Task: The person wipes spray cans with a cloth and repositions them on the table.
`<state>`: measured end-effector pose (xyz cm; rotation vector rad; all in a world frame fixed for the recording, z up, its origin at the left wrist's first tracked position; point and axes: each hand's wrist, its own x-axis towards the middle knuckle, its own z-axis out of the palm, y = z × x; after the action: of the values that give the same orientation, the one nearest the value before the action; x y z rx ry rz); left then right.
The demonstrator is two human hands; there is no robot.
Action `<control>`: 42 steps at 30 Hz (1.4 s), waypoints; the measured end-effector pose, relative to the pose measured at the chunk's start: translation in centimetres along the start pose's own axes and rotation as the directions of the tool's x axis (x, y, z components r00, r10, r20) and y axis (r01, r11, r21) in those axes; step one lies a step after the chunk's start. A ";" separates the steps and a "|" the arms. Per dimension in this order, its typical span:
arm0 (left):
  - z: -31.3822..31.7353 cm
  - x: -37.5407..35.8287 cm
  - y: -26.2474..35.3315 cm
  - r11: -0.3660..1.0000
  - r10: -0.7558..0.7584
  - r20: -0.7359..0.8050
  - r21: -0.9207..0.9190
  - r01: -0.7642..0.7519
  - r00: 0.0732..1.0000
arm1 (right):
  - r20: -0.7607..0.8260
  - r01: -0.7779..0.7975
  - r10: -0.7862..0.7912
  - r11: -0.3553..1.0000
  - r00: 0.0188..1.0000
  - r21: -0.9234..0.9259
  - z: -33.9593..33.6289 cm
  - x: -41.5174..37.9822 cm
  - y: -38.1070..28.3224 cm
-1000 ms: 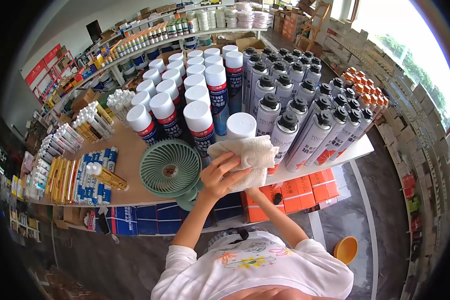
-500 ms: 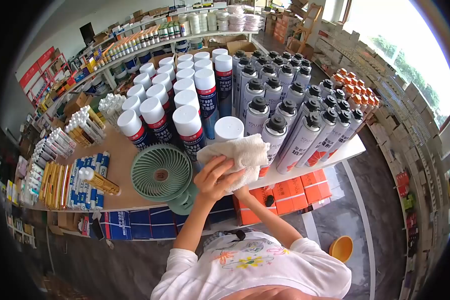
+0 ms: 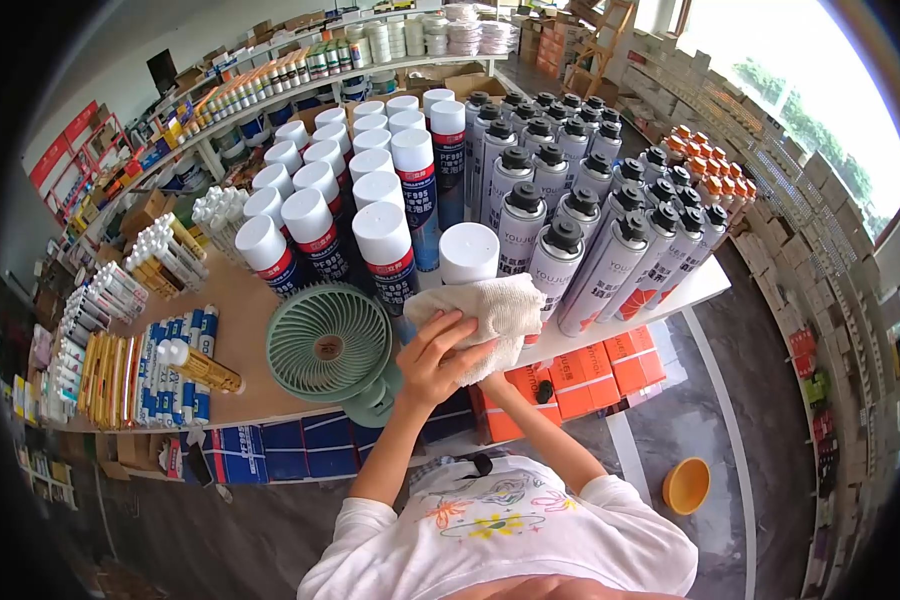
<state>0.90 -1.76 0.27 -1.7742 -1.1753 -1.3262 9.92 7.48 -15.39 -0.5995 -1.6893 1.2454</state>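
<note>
Compared with half a second earlier, the left hand (image 3: 438,358) sits slightly lower on the cloth (image 3: 480,315), with the fingers drawn a little closer together; the view itself has shifted only slightly. Left forearm rises from the lower centre of the view, bent at the elbow, wrist straight, palm turned down. Its fingers (image 3: 448,332) are spread and curled over the near face of the cloth, pressing it against the can (image 3: 469,255) that stands at the front edge of the table (image 3: 260,370). The thumb lies along the lower fold, so the hand is clamped on the cloth. The right forearm comes up from the right of the body and passes under the cloth; the right hand is hidden behind the folds, so whether it grips the can or the cloth cannot be told. The cloth is cream, bunched, and drapes over the lower half of the can, leaving only the white cap showing above it. Just left of the hand stands a green fan (image 3: 330,342), its grille tilted up. Behind the can stand rows of white-capped cans (image 3: 382,240) to the left and black-nozzled cans (image 3: 570,250) to the right. Tubes (image 3: 175,365) lie flat at the left end of the table.
</note>
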 end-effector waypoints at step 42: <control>-0.8 -2.3 -0.6 0.947 -0.244 -0.164 -0.250 0.199 0.956 | -0.003 0.004 -0.004 0.997 1.000 0.075 -1.4 -1.3 -1.3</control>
<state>-0.21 -2.89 -1.67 -1.6570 -1.1776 -1.7912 11.91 6.58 -14.63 -0.5522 -1.6326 1.2985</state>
